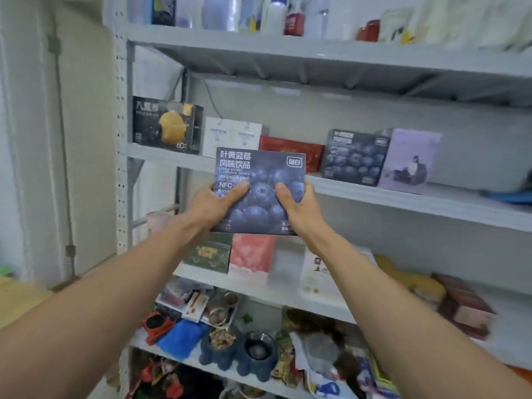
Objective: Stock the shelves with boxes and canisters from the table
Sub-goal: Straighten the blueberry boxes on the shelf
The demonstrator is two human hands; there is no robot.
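I hold the flat blue blueberry-print cardboard box [260, 191] upright before the grey metal middle shelf [403, 194], left hand [214, 204] and right hand [298, 205] both grasping its lower edges. I'd keep it level, aiming beside the matching blueberry box [355, 156].

Blueberry box [260, 180], printed card with a soft sheen; grey shelf unit [374, 194], painted metal, smooth and matt; black box [167, 125], glossy card; bottles [218, 12], translucent plastic
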